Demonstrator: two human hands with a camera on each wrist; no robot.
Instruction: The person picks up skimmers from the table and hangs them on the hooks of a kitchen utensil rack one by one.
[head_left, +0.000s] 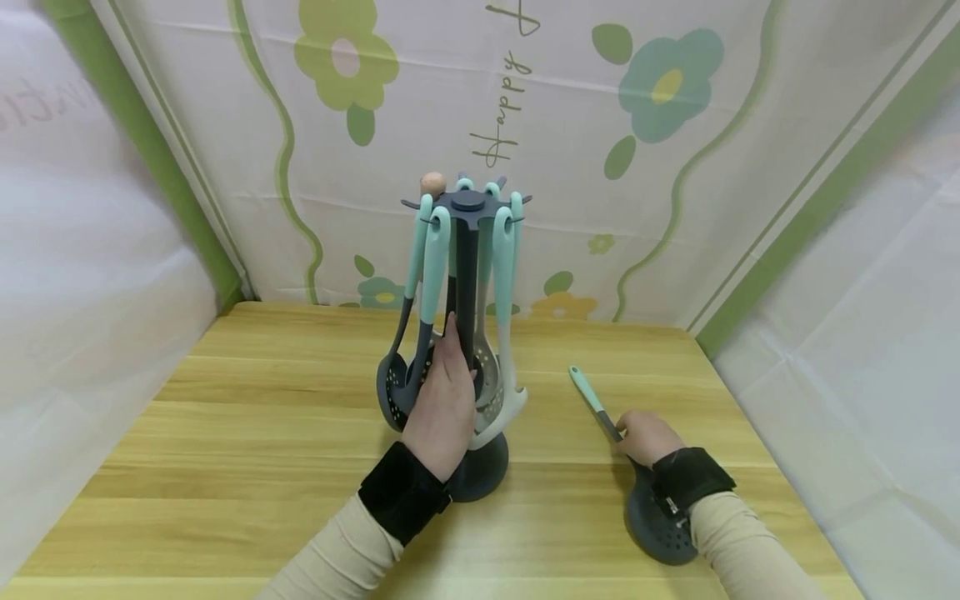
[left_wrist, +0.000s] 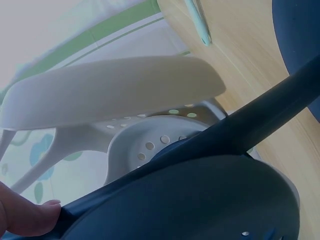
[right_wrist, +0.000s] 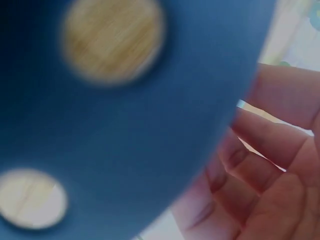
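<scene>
A dark utensil stand point(head_left: 467, 292) with a round base point(head_left: 483, 477) stands mid-table, hung with teal-handled kitchen tools. My left hand point(head_left: 442, 408) reaches among them and grips the stand's pole; its thumb point(left_wrist: 32, 215) lies against the pole in the left wrist view. Dark tools point(head_left: 390, 390) hang left of that hand, a pale ladle point(head_left: 504, 414) to its right. My right hand point(head_left: 651, 437) holds a dark skimmer point(head_left: 660, 525) by the shaft, teal grip end pointing away, holed head beneath the wrist. Up close, the skimmer head point(right_wrist: 150, 140) hides part of the curled fingers.
The wooden table point(head_left: 225, 467) is closed in by white fabric with green borders at the back point(head_left: 450, 108) and both sides. A round wooden knob point(head_left: 432, 184) sits at the top left of the stand.
</scene>
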